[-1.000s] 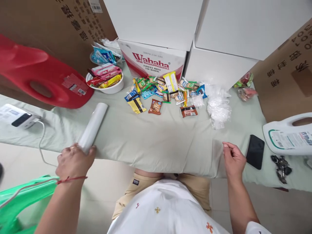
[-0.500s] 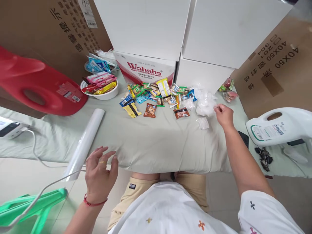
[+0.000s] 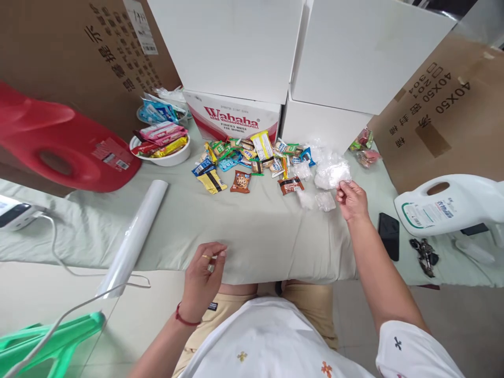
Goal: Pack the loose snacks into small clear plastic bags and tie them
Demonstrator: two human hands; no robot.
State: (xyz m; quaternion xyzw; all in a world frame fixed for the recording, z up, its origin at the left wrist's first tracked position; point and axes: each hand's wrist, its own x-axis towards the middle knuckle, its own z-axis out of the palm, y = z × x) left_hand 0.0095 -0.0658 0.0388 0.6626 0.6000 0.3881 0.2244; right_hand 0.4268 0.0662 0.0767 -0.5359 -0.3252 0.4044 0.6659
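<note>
My right hand pinches the edge of a clear plastic bag in a crumpled heap of such bags beside the snack pile. Two small clear bags, one of them a crinkled bag, lie just left of that hand. Over the front edge of the cloth hovers my left hand, loosely curled with thumb and forefinger near each other and nothing visible in it. Wrapped snacks lie in a pile at the back, among them a yellow-white packet, a brown cookie packet and a dark red-brown packet.
At left are a white bowl of wrapped snacks, a red jug and a plastic film roll. A Wahaha carton stands behind the pile. To the right lie a phone, keys and a white detergent bottle.
My left hand has moved right and its fingers have drawn closer together. My right hand has shifted slightly left and down, and another small clear bag now shows beside the crinkled one.
</note>
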